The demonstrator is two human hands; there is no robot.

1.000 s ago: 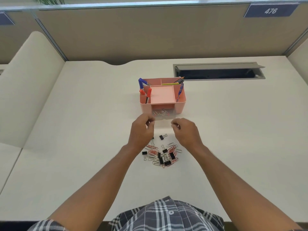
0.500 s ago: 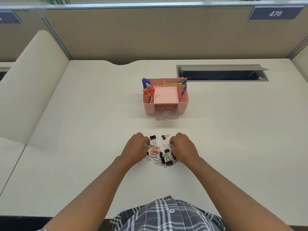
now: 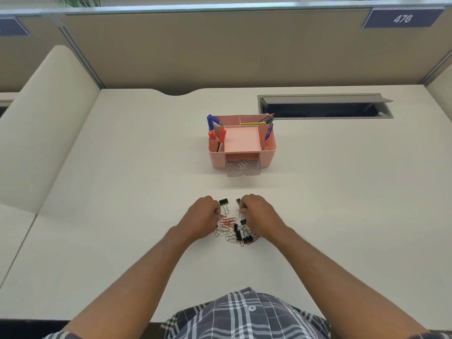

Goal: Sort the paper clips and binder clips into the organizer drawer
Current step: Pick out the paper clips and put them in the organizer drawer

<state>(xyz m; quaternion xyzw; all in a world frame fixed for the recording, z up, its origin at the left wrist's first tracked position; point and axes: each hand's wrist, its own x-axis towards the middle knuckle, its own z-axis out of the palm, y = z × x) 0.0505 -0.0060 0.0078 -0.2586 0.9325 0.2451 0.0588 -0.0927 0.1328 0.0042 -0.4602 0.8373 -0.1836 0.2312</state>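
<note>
A pile of red and silver paper clips (image 3: 227,224) mixed with black binder clips (image 3: 238,235) lies on the desk in front of me. Two more binder clips (image 3: 223,202) sit at the pile's far edge. My left hand (image 3: 204,216) is curled at the pile's left side and pinches a red paper clip. My right hand (image 3: 260,215) is curled at the right side, and its fingertips pinch a silver paper clip. Farther back stands the pink organizer (image 3: 267,156), whose clear drawer (image 3: 243,168) is pulled out and holds several paper clips.
Pens and markers (image 3: 212,122) stick up from the organizer's side compartments. An open grey cable hatch (image 3: 325,106) is set into the desk at the back right. Beige partition walls enclose the desk behind and on the left.
Both hands came back from the drawer to the pile. In the last half second they stayed there, and their fingers closed on clips.
</note>
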